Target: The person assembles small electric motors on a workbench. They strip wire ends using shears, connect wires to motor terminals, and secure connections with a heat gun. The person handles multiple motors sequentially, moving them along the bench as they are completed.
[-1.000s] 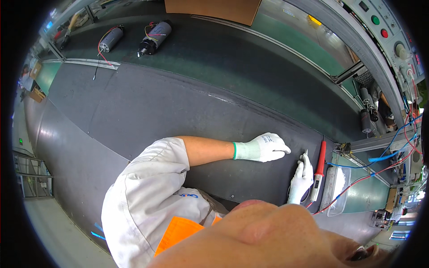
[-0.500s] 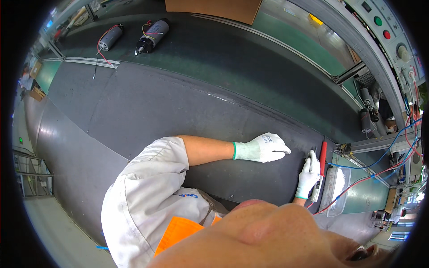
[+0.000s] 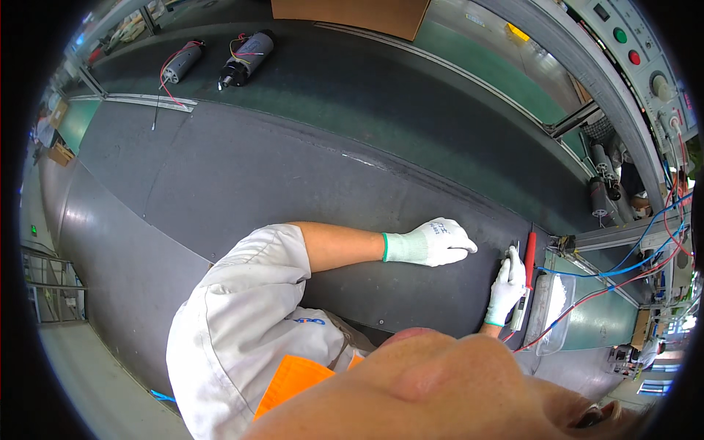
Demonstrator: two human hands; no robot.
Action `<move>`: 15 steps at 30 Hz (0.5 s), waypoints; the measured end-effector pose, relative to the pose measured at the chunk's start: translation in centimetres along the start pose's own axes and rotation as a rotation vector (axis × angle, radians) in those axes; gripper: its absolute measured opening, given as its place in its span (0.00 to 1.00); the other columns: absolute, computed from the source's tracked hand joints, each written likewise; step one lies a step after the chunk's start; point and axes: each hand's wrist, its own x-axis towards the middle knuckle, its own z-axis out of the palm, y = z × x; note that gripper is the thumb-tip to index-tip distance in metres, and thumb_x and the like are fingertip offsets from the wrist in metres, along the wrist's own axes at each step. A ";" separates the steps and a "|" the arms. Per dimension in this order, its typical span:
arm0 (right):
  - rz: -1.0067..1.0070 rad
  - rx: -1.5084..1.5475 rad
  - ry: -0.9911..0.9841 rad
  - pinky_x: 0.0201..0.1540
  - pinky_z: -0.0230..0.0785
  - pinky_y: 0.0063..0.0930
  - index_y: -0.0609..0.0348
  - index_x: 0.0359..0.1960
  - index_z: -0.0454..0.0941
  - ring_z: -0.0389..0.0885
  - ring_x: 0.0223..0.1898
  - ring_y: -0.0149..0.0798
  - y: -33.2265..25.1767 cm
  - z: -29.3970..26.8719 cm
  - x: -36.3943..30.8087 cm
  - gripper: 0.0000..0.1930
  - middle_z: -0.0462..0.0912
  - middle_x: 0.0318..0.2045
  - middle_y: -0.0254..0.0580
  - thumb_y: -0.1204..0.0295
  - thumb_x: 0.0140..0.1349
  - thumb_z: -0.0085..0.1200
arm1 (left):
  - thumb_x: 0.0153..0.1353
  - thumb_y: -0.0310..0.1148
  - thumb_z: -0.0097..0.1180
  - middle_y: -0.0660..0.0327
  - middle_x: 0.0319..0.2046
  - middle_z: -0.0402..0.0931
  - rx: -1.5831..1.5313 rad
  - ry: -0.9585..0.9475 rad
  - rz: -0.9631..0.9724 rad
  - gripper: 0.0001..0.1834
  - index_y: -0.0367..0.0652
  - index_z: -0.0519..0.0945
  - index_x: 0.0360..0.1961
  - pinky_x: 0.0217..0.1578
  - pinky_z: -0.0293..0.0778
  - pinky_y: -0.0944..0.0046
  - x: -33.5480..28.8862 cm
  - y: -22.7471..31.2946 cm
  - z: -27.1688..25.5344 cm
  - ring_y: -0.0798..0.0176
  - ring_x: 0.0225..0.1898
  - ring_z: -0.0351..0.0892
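My left hand [image 3: 438,243], in a white glove with a green cuff, rests on the dark grey work surface [image 3: 242,169]. Its fingers are closed and bent downward, and nothing shows in them. To the right, my gloved right hand [image 3: 506,290] lies with its fingers stretched away from me. It is beside a red stick-shaped tool [image 3: 530,253] and a slim grey-white tool [image 3: 520,312]; whether it touches them I cannot tell. A clear plastic box [image 3: 546,315] with white contents stands just right of these tools.
Two grey cylindrical motors [image 3: 249,59] with wires lie on the dark green belt [image 3: 352,95] at the far left. A cardboard box [image 3: 352,16] stands beyond. A control panel [image 3: 638,55], blue and red cables [image 3: 623,273] and more motors [image 3: 601,198] occupy the right side.
The motors on the belt have shifted slightly left. Blue cables at the right have moved a little. Both my hands stay in place.
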 end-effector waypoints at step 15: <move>0.029 0.004 -0.008 0.50 0.77 0.33 0.63 0.56 0.82 0.86 0.44 0.41 0.4 0.1 -0.2 0.15 0.87 0.46 0.46 0.79 0.71 0.51 | 0.69 0.39 0.51 0.55 0.47 0.82 -0.016 0.024 -0.001 0.17 0.48 0.84 0.53 0.57 0.70 0.47 -0.2 0.4 -0.1 0.47 0.53 0.78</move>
